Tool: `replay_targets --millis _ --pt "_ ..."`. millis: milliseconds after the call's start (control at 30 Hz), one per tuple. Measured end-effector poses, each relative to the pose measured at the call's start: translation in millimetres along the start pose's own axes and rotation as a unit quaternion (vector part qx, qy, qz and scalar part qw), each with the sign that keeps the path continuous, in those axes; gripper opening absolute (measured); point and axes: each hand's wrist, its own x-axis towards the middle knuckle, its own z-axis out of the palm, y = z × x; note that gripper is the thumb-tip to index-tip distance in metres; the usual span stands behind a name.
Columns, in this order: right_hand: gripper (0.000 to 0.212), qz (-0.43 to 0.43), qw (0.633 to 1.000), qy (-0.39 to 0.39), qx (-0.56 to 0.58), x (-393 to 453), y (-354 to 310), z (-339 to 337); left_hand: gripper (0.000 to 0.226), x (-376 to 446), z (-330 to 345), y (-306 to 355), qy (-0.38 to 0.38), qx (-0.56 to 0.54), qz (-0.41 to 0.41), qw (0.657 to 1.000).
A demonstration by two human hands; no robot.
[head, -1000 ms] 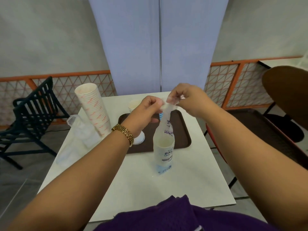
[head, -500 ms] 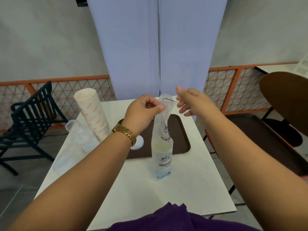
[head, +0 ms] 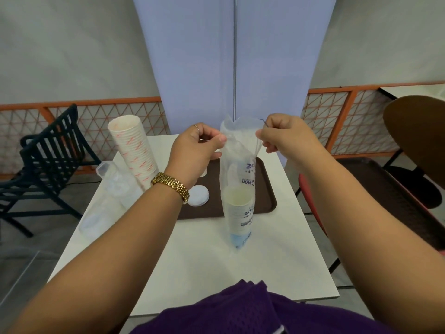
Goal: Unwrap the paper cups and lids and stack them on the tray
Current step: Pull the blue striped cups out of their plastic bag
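Observation:
A clear plastic sleeve (head: 238, 165) printed with blue letters stands upright on the white table (head: 204, 261), with a short stack of white paper cups (head: 238, 210) in its bottom. My left hand (head: 197, 150) pinches the left edge of the sleeve's open mouth. My right hand (head: 286, 138) pinches the right edge and also holds a thin wire tie. The brown tray (head: 267, 189) lies just behind the sleeve, with a white lid (head: 198, 198) at its left edge.
A tall unwrapped stack of cups with red marks (head: 134, 153) leans at the table's left. An empty clear wrapper (head: 108, 196) lies beside it. A black chair (head: 48, 160) stands left, a brown chair (head: 419, 145) and a dark tray (head: 397, 201) right.
The sleeve's twisted top has come undone and now stands open. My right hand let go for a moment, then took the right edge of the mouth; both hands hold it apart.

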Motion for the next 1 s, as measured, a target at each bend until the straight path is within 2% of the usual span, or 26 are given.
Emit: replay_targets --millis 133,200,267,333,400,467,533,567,667,767,900,1000 --pt "0.032 -0.026 0.992 -0.072 0.099 0.9 10.4 -4.5 0.014 -2.4 -3.3 -4.6 -0.011 -0.024 0.018 0.999" --pt "0.027 -0.027 0.975 -0.131 0.177 2.1 25.3 -7.2 0.013 -4.4 -4.4 -8.3 -0.019 -0.044 0.024 0.999" --pt "0.023 -0.015 0.965 -0.166 0.205 3.3 46.7 -8.1 0.010 -8.6 -4.4 -12.1 -0.026 -0.067 0.032 0.997" --pt "0.050 0.022 0.963 -0.208 0.168 4.5 73.7 -6.9 0.015 -15.4 -6.4 -20.5 -0.042 -0.096 0.046 0.993" --pt "0.081 0.083 0.956 -0.268 0.084 1.5 101.0 -0.8 0.057 -23.7 -10.9 -41.7 -0.088 -0.068 0.037 0.993" --pt "0.101 0.117 0.939 -0.324 0.021 -3.8 122.7 11.1 0.104 -34.5 -11.4 -75.1 -0.166 0.002 -0.030 0.986" --pt "0.107 0.127 0.929 -0.346 0.024 -10.1 136.5 26.9 0.136 -46.9 -3.1 -110.0 -0.229 0.064 -0.109 0.965" --pt "0.105 0.132 0.929 -0.345 0.032 -12.7 139.2 35.4 0.141 -51.6 5.1 -124.6 -0.239 0.082 -0.136 0.958" --pt "0.094 0.127 0.938 -0.322 0.028 -18.2 143.1 61.2 0.125 -58.7 35.7 -157.8 -0.189 0.061 -0.158 0.967" --pt "0.102 0.132 0.953 -0.272 0.005 -24.7 153.8 76.9 0.105 -60.6 55.4 -182.4 -0.112 0.068 -0.152 0.980" --pt "0.096 0.143 0.961 -0.236 -0.002 -35.6 169.4 82.8 0.093 -67.9 59.1 -207.5 -0.097 0.119 -0.150 0.977" --pt "0.091 0.157 0.961 -0.227 -0.010 -40.2 183.2 90.3 0.085 -73.8 61.4 -231.6 -0.100 0.115 -0.150 0.977"
